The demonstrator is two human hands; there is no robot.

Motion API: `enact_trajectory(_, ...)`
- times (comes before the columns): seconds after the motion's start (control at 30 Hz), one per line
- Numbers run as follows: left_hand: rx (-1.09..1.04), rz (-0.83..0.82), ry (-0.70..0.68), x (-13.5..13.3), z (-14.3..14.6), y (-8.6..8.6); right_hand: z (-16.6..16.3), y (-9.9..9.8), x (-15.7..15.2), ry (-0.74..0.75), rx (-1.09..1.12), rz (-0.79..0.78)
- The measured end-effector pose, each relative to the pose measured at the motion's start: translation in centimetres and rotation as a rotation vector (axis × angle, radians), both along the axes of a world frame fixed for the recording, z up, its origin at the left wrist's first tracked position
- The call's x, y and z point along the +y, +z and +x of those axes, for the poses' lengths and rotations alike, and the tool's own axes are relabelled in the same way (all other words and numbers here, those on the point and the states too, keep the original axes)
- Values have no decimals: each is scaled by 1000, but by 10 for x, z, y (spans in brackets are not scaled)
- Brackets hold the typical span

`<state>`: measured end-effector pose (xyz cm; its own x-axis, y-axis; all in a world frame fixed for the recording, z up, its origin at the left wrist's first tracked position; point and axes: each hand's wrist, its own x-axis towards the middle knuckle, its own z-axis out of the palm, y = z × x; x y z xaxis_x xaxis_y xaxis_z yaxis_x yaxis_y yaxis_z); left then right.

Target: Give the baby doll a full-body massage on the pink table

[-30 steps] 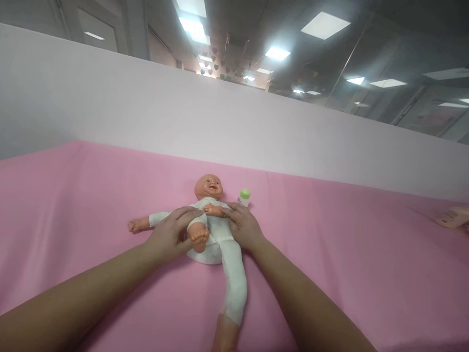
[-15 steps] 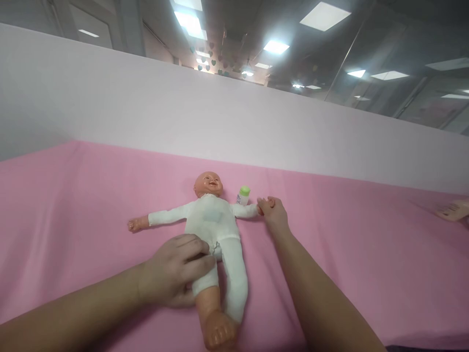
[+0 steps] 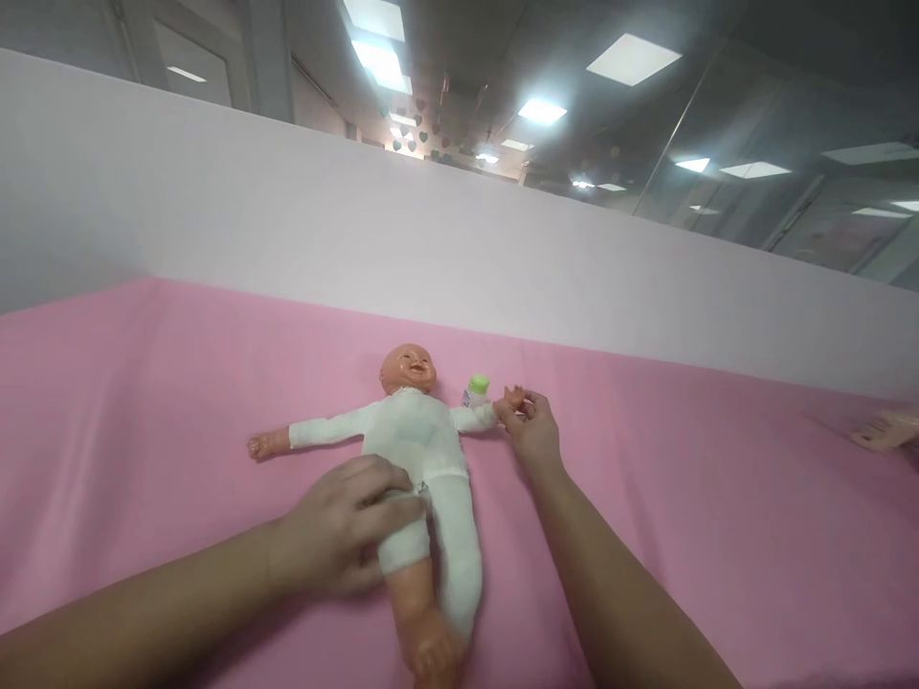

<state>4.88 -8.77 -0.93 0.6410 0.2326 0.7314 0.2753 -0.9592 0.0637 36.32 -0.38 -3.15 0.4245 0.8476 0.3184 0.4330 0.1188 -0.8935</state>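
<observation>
A baby doll (image 3: 413, 431) with a white cloth body and hard plastic head, hands and feet lies on its back. Its head points away from me and its arms are spread. My left hand (image 3: 351, 526) is wrapped round the doll's upper leg on the left side, hiding part of the thigh. At the right, my right hand (image 3: 531, 431) grips the doll's small plastic hand (image 3: 511, 398) between thumb and fingers. Just behind that arm stands a small bottle (image 3: 477, 388) with a green cap, its lower part hidden by the doll's arm.
Pink cloth (image 3: 682, 478) covers the surface under the doll, with some folds. A white low wall (image 3: 431, 249) runs along the back, with glass above it. Near the right edge lies what looks like another doll's hand or foot (image 3: 886, 431), cut off by the frame.
My right hand's fingers have shifted on the doll's hand, which now shows more and sits slightly left. My left hand stays on the leg. The view has tilted up slightly.
</observation>
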Motion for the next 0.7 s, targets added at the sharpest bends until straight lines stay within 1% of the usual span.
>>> enact_trajectory(0.07, -51, -28, 81, 12, -8, -3, -14, 3, -5, 62, -9, 87)
enact_trajectory(0.13, -73, -110, 172, 25, -16, -7, -29, 5, -10, 128, -85, 143)
enact_trajectory(0.2, -80, -275, 276, 36, -22, -10, -44, 5, -14, 189, -192, 190)
enact_trajectory(0.27, -83, -492, 364, 44, -23, -11, -56, 3, -16, 255, -324, 237)
enact_trajectory(0.33, -90, -670, 398, 48, -21, -10, -66, 2, -17, 359, -477, 245)
enact_trajectory(0.4, -105, -743, 397, 49, -19, -9, -71, 3, -17, 492, -611, 202)
enact_trajectory(0.47, -109, -743, 383, 50, -18, -8, -74, 7, -18, 590, -680, 151)
enact_trajectory(0.57, -84, -677, 363, 51, -20, -11, -75, 11, -20, 657, -665, 128)
enact_trajectory(0.63, -57, -578, 350, 51, -23, -14, -75, 12, -21, 634, -602, 136)
enact_trajectory(0.7, -24, -457, 305, 48, -24, -15, -73, 10, -20, 535, -536, 126)
